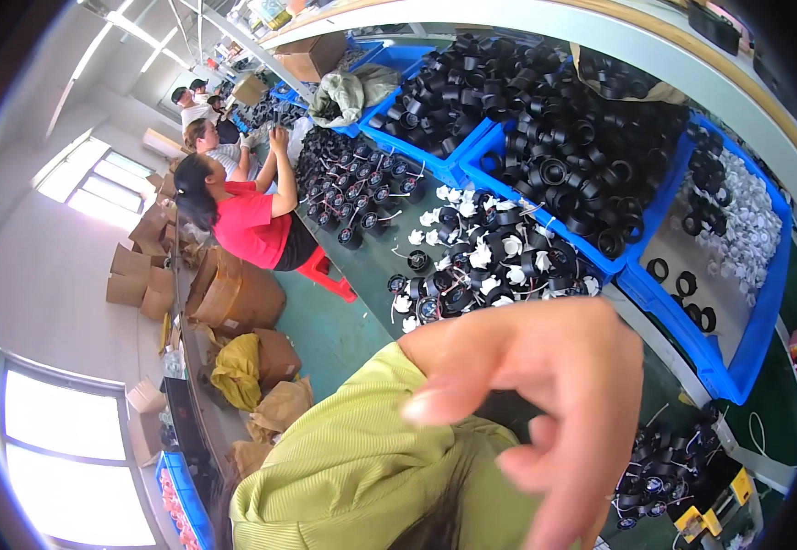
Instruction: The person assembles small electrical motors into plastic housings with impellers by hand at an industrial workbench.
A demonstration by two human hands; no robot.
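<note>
My left hand (554, 367) is raised large and close in front of the green worktable. Its wrist comes out of a yellow-green ribbed sleeve (343, 458). The fingers curl loosely downward, with the thumb apart from them, and nothing shows between them. Part of the fingers runs off the lower edge. Just beyond the hand lies a group of black round housings with wires and white bladed pieces (481, 257). My right hand does not show.
Blue bins (632, 284) heaped with black rings (572, 156) and white parts (737, 215) line the table's far side. More wired black housings (655, 477) lie at lower right. A person in a red top (252, 225) works further along; cardboard boxes (238, 289) stand at left.
</note>
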